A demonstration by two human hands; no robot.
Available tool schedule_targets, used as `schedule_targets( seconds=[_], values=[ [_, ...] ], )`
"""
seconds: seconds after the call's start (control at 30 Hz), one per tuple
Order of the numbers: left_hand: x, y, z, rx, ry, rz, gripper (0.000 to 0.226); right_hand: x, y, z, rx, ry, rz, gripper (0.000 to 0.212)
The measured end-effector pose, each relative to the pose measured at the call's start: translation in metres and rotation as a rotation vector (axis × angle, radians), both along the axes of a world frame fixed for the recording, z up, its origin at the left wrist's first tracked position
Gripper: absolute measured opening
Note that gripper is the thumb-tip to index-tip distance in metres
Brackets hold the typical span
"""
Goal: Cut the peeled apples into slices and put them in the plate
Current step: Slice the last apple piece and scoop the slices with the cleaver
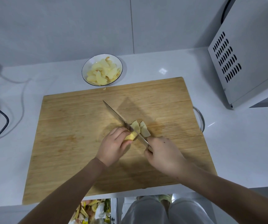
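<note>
between the two hands, on the wooden board (65, 135), sits the apple piece (130, 136). the left hand (113, 143) curls over it and holds it down, with its fingertips right next to the blade. the right hand (162, 152) is wrapped tight round the handle of the knife (118, 118).

the knife's long side runs from the right hand up and away to the left, and its tip points out past the left hand. on the right-hand side of the blade the cut slices (143, 130) lean in a small pile, just above the right hand. the next cut likely goes down close by the left fingertips.

the plate (85, 65) sits well past the left hand, just off the board's far edge. the left hand is the nearer one to it.

counted: one knife, one board, one plate, one held apple piece, about four cut slices. the plate's own slices are too many to count.
</note>
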State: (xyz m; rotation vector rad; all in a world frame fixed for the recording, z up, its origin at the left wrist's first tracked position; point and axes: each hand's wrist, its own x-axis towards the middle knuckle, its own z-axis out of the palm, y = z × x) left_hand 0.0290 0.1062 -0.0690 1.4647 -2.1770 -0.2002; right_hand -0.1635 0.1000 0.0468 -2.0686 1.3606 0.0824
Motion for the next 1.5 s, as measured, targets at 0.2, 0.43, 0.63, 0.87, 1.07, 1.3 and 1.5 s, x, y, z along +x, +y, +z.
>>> schedule_targets(
  seconds=[0.2, 0.43, 0.63, 0.87, 1.07, 1.3, 1.5],
  values=[
    [-0.001, 0.000, 0.000, -0.013, 0.010, -0.001, 0.029, 0.010, -0.009, -0.011, 0.061, 0.018, -0.041, 0.011],
    [-0.005, 0.005, -0.001, -0.031, 0.016, 0.025, 0.029, 0.012, -0.012, -0.020, 0.103, -0.021, -0.116, 0.013],
    [-0.007, 0.006, -0.001, -0.032, 0.036, 0.034, 0.028, -0.002, 0.001, -0.005, 0.027, -0.042, -0.037, 0.010],
    [-0.006, 0.005, 0.001, -0.033, 0.024, 0.032, 0.027, -0.006, 0.001, -0.001, 0.048, 0.020, -0.021, 0.037],
    [-0.005, 0.004, 0.001, -0.030, 0.014, 0.015, 0.026, -0.006, 0.000, 0.006, 0.047, 0.040, -0.009, 0.037],
    [-0.005, 0.003, 0.003, -0.026, 0.019, 0.014, 0.027, -0.005, -0.001, 0.009, 0.040, 0.058, 0.013, 0.036],
    [-0.006, 0.004, 0.002, -0.038, 0.034, 0.014, 0.026, 0.010, -0.007, -0.004, 0.084, 0.030, -0.037, 0.012]
  ],
)
